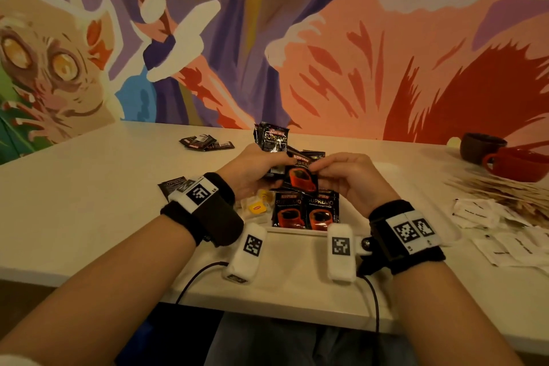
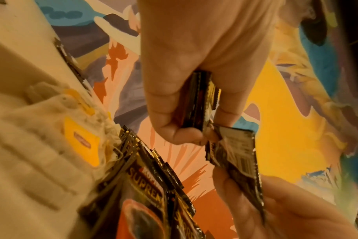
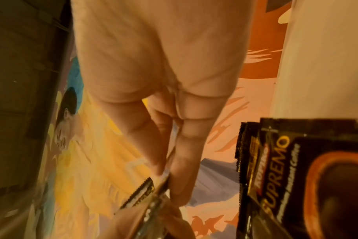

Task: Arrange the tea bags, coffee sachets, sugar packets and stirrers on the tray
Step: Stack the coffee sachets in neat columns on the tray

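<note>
A coffee sachet [image 1: 300,176] is pinched by the right hand [image 1: 350,180] above the tray [image 1: 297,230], beside the left hand [image 1: 252,169] gripping a bunch of sachets [image 1: 271,137]. Only the left wrist view shows its barcoded back; only the head view shows stirrers [image 1: 505,190] and cups [image 1: 517,162].

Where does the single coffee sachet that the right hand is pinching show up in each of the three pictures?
Head: the coffee sachet hangs at centre, between both hands, above the tray.
Left wrist: lower right of centre, back side with barcode showing, right hand under it.
Right wrist: bottom centre, seen edge-on at the fingertips.
Shared landmark: the upright Supremo sachets in the tray.
</note>
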A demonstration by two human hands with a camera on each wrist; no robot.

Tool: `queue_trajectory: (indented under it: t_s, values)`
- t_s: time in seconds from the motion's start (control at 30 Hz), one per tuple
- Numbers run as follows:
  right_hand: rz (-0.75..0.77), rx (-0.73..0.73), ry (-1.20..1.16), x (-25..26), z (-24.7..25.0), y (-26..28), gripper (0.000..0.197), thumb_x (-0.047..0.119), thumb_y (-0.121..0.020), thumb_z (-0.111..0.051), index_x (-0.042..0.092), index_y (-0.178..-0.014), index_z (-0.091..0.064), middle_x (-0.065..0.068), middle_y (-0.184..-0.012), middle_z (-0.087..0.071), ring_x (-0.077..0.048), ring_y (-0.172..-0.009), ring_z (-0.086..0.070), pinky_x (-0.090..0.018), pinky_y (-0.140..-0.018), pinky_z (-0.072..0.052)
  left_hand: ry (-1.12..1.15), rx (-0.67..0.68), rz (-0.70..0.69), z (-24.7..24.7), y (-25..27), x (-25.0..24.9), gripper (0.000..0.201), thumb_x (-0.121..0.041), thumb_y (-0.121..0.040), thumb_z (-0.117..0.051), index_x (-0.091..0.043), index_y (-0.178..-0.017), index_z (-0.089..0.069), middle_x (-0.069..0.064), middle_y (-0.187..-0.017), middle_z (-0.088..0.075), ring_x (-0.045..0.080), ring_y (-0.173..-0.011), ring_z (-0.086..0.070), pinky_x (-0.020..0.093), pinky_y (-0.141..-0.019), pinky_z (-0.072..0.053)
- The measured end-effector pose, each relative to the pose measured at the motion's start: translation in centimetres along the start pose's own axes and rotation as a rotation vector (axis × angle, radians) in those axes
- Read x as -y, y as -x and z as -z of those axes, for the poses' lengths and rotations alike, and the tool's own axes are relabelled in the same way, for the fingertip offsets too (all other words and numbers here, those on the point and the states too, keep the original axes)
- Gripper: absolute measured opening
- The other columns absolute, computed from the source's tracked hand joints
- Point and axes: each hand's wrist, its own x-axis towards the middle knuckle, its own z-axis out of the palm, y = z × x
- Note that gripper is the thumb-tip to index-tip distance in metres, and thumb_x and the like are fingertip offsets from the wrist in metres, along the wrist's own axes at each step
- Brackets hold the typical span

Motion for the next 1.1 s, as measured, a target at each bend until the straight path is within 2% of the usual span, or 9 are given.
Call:
queue_trajectory:
  t_s: [0.07, 0.17, 0.27, 0.37, 0.5, 0.67, 0.87, 1.0, 1.1]
  values:
    - [0.014, -0.011, 0.013, -0.2, -0.2, 0.0, 0.028, -0.010, -0.083, -0.055, 0.011, -0.100, -0.063, -0.006, -0.094, -0.063, -0.017, -0.080, -0.063, -0.020, -0.061, -0.056, -0.103, 0.006, -0.051, 0.0, 0.0, -0.2, 0.017, -0.008, -0.085, -0.064, -0.006, -0.102, -0.066, 0.012, -0.094, -0.067, 0.020, -0.085, -0.061, 0.029, -0.068, -0.050]
    - [0.006, -0.003, 0.028, -0.7, -0.3, -0.2, 0.048, -0.013, -0.080, -0.059, 0.012, -0.120, -0.052, -0.007, -0.107, -0.060, -0.017, -0.085, -0.064, -0.021, -0.061, -0.056, -0.247, 0.054, -0.083, 0.2, 0.3, -0.6, 0.013, -0.009, -0.085, -0.065, -0.010, -0.099, -0.065, 0.011, -0.095, -0.068, 0.019, -0.086, -0.063, 0.029, -0.072, -0.051]
    - [-0.015, 0.013, 0.036, -0.7, -0.3, -0.3, 0.041, -0.015, -0.076, -0.061, 0.008, -0.110, -0.058, -0.008, -0.099, -0.065, -0.018, -0.082, -0.066, -0.022, -0.063, -0.057, -0.302, 0.055, -0.042, 0.3, 0.3, -0.7, 0.024, -0.027, -0.092, -0.059, -0.009, -0.107, -0.062, 0.013, -0.099, -0.067, 0.019, -0.087, -0.063, 0.028, -0.075, -0.052]
    - [-0.004, -0.006, 0.028, -0.6, -0.1, -0.2, 0.033, -0.016, -0.077, -0.060, 0.011, -0.095, -0.064, -0.005, -0.092, -0.067, -0.016, -0.081, -0.066, -0.022, -0.062, -0.056, -0.464, -0.031, 0.106, 1.2, -0.2, -0.9, 0.040, -0.046, -0.095, -0.047, -0.009, -0.101, -0.058, 0.006, -0.077, -0.059, 0.016, -0.067, -0.056, 0.024, -0.063, -0.050]
    - [-0.021, 0.031, 0.083, -0.6, -0.1, -0.1, 0.033, -0.014, -0.080, -0.057, 0.015, -0.093, -0.067, -0.006, -0.097, -0.067, -0.018, -0.084, -0.065, -0.022, -0.060, -0.057, -1.029, 0.140, 0.130, 1.4, -0.8, -0.8, 0.028, -0.038, -0.086, -0.064, -0.012, -0.087, -0.054, 0.005, -0.077, -0.056, 0.015, -0.066, -0.051, 0.023, -0.058, -0.046]
    - [-0.038, 0.058, 0.150, -0.6, -0.2, 0.0, 0.033, -0.013, -0.080, -0.058, 0.016, -0.093, -0.067, -0.006, -0.092, -0.067, -0.019, -0.082, -0.065, -0.022, -0.058, -0.056, -1.321, 0.275, 0.078, 0.0, -1.9, -0.5, 0.037, -0.033, -0.082, -0.069, -0.002, -0.103, -0.064, 0.010, -0.092, -0.066, 0.017, -0.078, -0.054, 0.027, -0.071, -0.047]
    - [-0.062, 0.095, 0.259, -0.9, -0.5, -0.2, 0.036, -0.012, -0.080, -0.060, 0.021, -0.093, -0.069, -0.012, -0.096, -0.066, -0.021, -0.080, -0.063, -0.023, -0.060, -0.056, -1.345, 0.205, 0.106, -0.1, -3.0, -0.4, 0.022, -0.031, -0.083, -0.067, -0.014, -0.074, -0.056, -0.002, -0.067, -0.054, 0.012, -0.060, -0.049, 0.021, -0.056, -0.039]
    - [-0.129, 0.146, 0.354, -1.2, -0.7, -0.2, 0.036, -0.009, -0.081, -0.061, 0.015, -0.108, -0.065, -0.003, -0.085, -0.065, -0.013, -0.067, -0.061, -0.018, -0.055, -0.052, -1.283, 0.139, 0.114, 0.5, -2.6, -0.8, 0.029, -0.035, -0.086, -0.064, -0.009, -0.080, -0.054, 0.002, -0.074, -0.053, 0.013, -0.064, -0.047, 0.021, -0.055, -0.037]
    - [-0.102, 0.107, 0.407, -1.2, -0.7, -0.2, 0.045, -0.004, -0.078, -0.067, 0.011, -0.120, -0.061, 0.001, -0.090, -0.062, -0.009, -0.074, -0.059, -0.014, -0.059, -0.048, -1.128, -0.066, 0.078, 1.3, -2.2, -1.4, 0.051, -0.050, -0.088, -0.058, -0.005, -0.111, -0.047, 0.003, -0.087, -0.052, 0.014, -0.072, -0.049, 0.024, -0.053, -0.036]
